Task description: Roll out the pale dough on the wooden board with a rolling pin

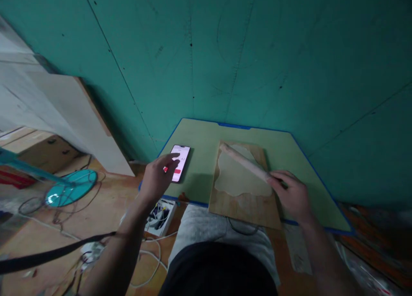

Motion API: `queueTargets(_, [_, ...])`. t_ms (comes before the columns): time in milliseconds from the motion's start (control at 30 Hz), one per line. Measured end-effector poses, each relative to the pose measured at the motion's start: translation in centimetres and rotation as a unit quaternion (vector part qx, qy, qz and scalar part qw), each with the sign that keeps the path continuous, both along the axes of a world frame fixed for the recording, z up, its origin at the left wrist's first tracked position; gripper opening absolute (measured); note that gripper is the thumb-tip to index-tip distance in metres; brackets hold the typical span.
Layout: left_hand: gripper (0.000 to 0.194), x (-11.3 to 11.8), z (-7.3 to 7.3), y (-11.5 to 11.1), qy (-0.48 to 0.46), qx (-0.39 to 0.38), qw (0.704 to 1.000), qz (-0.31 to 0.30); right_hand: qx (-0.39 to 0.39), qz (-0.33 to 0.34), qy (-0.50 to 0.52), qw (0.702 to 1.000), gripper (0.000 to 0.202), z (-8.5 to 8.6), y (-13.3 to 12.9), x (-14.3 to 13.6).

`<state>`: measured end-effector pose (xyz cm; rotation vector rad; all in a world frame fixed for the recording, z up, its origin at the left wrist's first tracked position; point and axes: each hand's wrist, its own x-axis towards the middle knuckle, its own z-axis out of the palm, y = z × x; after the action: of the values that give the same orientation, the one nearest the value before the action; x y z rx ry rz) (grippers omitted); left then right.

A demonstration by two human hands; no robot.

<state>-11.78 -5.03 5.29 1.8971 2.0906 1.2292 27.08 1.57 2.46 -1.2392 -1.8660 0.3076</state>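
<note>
My right hand (pixel 291 193) is closed around the near end of a wooden rolling pin (pixel 246 162). The pin lies slantwise across a thin, flattened sheet of dough (pixel 236 178) with a wavy edge. Under the dough is a wooden board (pixel 249 210), its near edge sticking out past the table toward my lap. To the left, my left hand (pixel 159 175) hovers over or touches a phone (pixel 180 163) with a lit screen; I cannot tell which. Thumb and forefinger are apart there, with nothing held between them. Part of the screen is hidden behind the fingers.
The small table (pixel 201 135) has a blue rim and stands against a green wall (pixel 206 64). On the floor at left are a turquoise round base (pixel 72 187), loose cables and a cardboard box (pixel 38 148). A white box of cables (pixel 161 216) sits below the table's left side.
</note>
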Motion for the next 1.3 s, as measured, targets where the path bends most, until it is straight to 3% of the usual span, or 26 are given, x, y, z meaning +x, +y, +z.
queueTargets(100, [0.038, 2.5, -0.1, 0.6, -0.02, -0.023, 0.998, -0.046, 0.005, 0.03, -0.063, 0.998, 0.04, 0.8, 0.4, 0.3])
queueTargets(267, [0.033, 7.4, -2.2, 1.6, 0.066, 0.06, 0.977, -0.191, 0.041, 0.119, -0.195, 0.973, 0.029, 0.7, 0.4, 0.0])
queueTargets(367, [0.033, 9.0, -3.8, 2.0, 0.128, 0.034, 0.96, -0.246, 0.055, 0.158, -0.238, 0.957, 0.024, 0.2, 0.6, -0.1])
queueTargets(433, [0.039, 9.4, -4.6, 2.6, 0.15, 0.003, 0.955, -0.255, 0.058, 0.144, -0.259, 0.953, 0.023, 0.0, 1.0, -0.3])
queueTargets(533, [0.046, 9.5, -4.9, 4.0, 0.161, -0.033, 0.956, -0.245, 0.045, 0.104, -0.281, 0.953, 0.028, -0.1, 2.2, -0.8])
queueTargets(767, [0.045, 9.9, -3.3, 8.6, 0.198, -0.098, 0.956, -0.195, 0.014, 0.038, -0.308, 0.95, 0.035, 0.1, 6.6, -3.4])
queueTargets(867, [0.047, 9.9, -3.2, 9.5, 0.196, -0.11, 0.957, -0.182, -0.002, 0.015, -0.309, 0.951, 0.035, 0.4, 7.8, -4.3])
queueTargets(967, [0.042, 9.6, -3.5, 8.9, 0.192, -0.085, 0.948, -0.239, 0.007, 0.038, -0.276, 0.96, 0.035, 0.7, 7.3, -4.5])
queueTargets(1067, [0.027, 9.0, -3.6, 7.2, 0.151, -0.047, 0.944, -0.288, 0.044, 0.087, -0.204, 0.974, 0.035, 0.8, 4.8, -4.2])
queueTargets(1200, [0.032, 7.9, -3.1, 4.5, 0.03, -0.094, 0.982, -0.159, 0.062, 0.139, -0.159, 0.975, 0.035, 0.5, 1.1, -3.8])
queueTargets(1300, [0.042, 7.5, -2.5, 2.9, -0.113, -0.146, 0.979, -0.083, 0.023, 0.179, -0.207, 0.962, 0.047, -0.1, 0.0, -4.0])
